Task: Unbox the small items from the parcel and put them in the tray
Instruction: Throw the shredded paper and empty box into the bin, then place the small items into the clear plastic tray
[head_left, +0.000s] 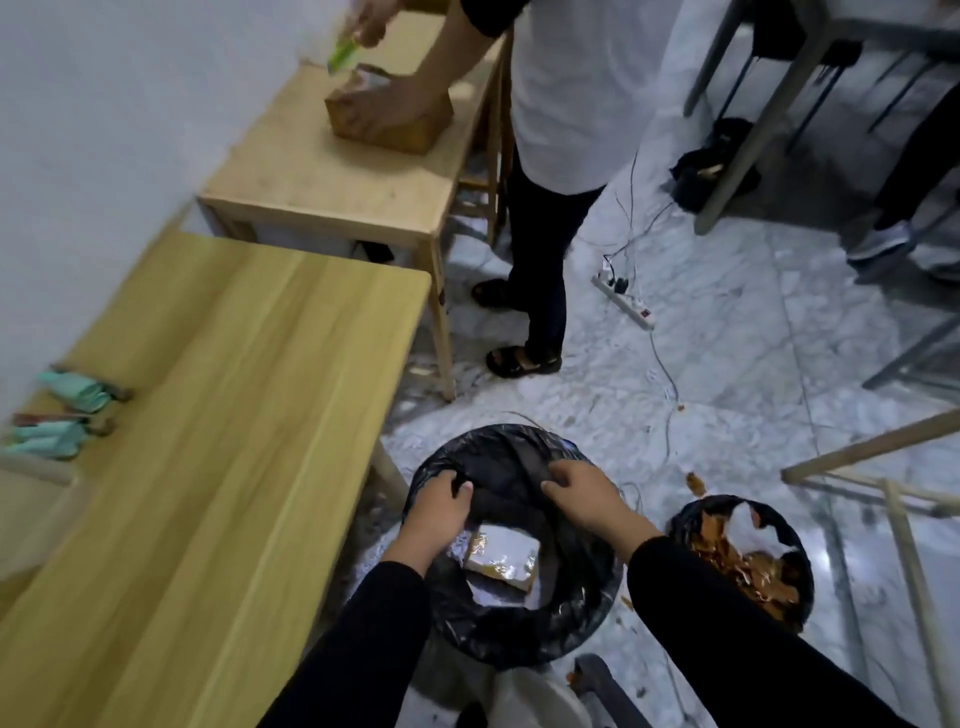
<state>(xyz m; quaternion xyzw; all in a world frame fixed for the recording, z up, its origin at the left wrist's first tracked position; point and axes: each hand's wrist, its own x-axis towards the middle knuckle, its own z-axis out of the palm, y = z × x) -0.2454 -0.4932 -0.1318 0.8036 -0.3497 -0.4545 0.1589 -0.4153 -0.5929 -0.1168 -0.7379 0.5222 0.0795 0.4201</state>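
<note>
I look down into a bin lined with a black bag (519, 623) on the floor. My left hand (441, 506) and my right hand (584, 491) both grip a dark sheet of plastic (511, 480) stretched across the bin's far side. Under it, inside the bin, lies a taped cardboard parcel (501, 561). At the left edge of the near wooden table (234, 441) lie several small teal-wrapped items (62, 415). No tray is clearly in view.
Another person (561, 104) stands at a second wooden table (332, 176), holding a cardboard box (387, 117) and a green tool (342, 52). A second bin (743, 558) with brown scraps is at right. A power strip (623, 301) and cables cross the marble floor.
</note>
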